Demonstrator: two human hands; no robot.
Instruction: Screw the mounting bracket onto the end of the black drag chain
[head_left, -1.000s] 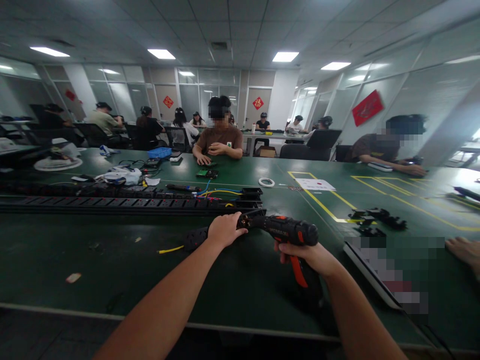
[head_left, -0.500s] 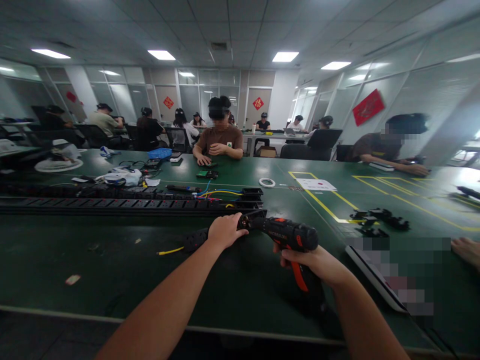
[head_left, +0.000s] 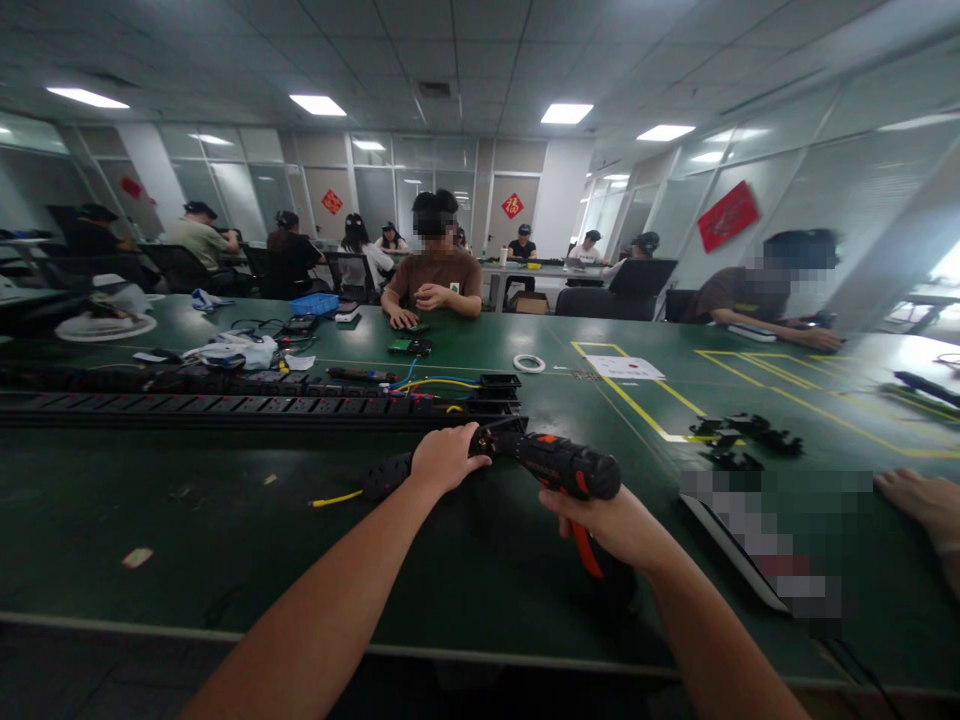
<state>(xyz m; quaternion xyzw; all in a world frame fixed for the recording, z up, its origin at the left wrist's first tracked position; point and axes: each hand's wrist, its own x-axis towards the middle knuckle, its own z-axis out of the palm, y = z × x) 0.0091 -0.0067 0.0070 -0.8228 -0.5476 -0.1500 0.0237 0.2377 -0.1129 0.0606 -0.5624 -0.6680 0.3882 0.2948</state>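
My right hand (head_left: 600, 510) is wrapped round the grip of a black and orange cordless drill (head_left: 570, 465), its nose pointing left. The drill's tip meets the end of a black power strip (head_left: 382, 475), close to my left hand (head_left: 444, 458). That hand is closed over the strip's end, and its fingers hide part of it. A yellow cable (head_left: 337, 498) sticks out near the strip's left part. Whether the bit sits in a screw is too small to tell.
Long black socket rails (head_left: 247, 405) with coloured wires lie behind my hands. Black plastic brackets (head_left: 750, 438), a roll of white tape (head_left: 529, 364) and a pixelated device (head_left: 757, 560) are on the green table. Another person's hand (head_left: 915, 500) rests at right; a co-worker (head_left: 435, 275) sits opposite.
The view has shifted slightly, moving everything a little left. Both hands keep their hold on the drill and the power strip. At the right edge, the other person's hand shows more.
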